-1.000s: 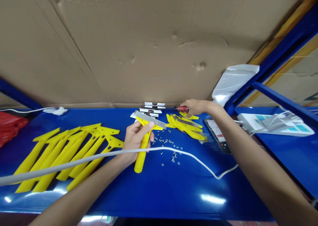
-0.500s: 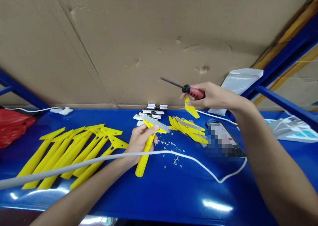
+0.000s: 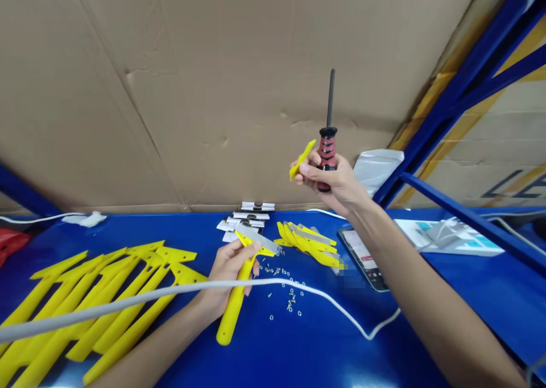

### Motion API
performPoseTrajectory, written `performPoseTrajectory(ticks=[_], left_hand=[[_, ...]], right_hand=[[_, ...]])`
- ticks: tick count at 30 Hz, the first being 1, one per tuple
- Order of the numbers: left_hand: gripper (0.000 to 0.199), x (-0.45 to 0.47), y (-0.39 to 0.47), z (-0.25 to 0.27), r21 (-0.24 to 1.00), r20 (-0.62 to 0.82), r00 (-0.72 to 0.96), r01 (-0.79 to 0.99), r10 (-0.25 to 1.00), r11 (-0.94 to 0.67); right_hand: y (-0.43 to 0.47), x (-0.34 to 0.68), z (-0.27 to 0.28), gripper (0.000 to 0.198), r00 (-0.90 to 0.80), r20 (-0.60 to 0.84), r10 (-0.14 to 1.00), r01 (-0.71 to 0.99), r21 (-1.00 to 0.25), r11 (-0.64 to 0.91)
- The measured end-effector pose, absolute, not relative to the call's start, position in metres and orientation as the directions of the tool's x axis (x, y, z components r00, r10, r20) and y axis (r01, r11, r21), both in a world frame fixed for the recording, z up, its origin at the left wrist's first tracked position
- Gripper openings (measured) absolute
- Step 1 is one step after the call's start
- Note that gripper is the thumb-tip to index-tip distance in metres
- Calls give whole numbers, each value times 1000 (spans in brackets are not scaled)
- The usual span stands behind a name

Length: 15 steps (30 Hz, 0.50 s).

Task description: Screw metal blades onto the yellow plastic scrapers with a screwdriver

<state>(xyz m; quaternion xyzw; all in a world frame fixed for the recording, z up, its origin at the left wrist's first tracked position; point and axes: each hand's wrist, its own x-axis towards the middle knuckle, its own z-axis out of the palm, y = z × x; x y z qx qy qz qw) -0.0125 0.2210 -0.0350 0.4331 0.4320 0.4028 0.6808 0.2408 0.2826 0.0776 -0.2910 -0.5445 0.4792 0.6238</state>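
My left hand (image 3: 228, 271) is closed around a yellow scraper handle (image 3: 234, 314). A grey metal blade (image 3: 262, 240) lies across the scraper's head, with my thumb pressed on it. Raised in front of the cardboard, my right hand (image 3: 336, 180) grips a screwdriver (image 3: 327, 146) with a red and black handle, its shaft pointing up. Between the thumb and fingers of that same hand is a small yellow plate (image 3: 302, 160), seen nearly edge-on. Below lie a pile of yellow plates and grey blades (image 3: 309, 241) and many loose screws and nuts (image 3: 290, 302).
Several yellow scraper handles (image 3: 115, 285) lie in a row at left. White-and-black packets (image 3: 247, 217) are stacked at the back. A phone (image 3: 362, 257) lies at right, near a white cable (image 3: 315, 291) crossing the view. Cardboard (image 3: 222, 81) stands behind the blue table (image 3: 324, 348).
My right hand has turned, so the screwdriver now points up instead of left, and the yellow plate has moved up and left. The view has shifted; my left hand keeps its hold.
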Motion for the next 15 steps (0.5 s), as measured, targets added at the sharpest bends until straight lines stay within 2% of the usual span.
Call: performPoseTrajectory(ticks=[5, 8, 12, 15], left_hand=[[51, -12, 222, -41, 938, -234, 307, -177, 923, 297], [50, -12, 223, -39, 940, -231, 316, -173, 920, 295], [49, -12, 222, -36, 942, -235, 321, -156, 918, 296], [46, -12, 223, -40, 941, -239, 323, -154, 916, 300]], right_hand=[[280, 238, 81, 75, -12, 340, 940, -273, -906, 324], [278, 238, 80, 72, -35, 335, 942, -206, -924, 321], [273, 236, 78, 63, -64, 331, 941, 28, -942, 334], [269, 228, 74, 58, -162, 284, 945, 183, -933, 311]])
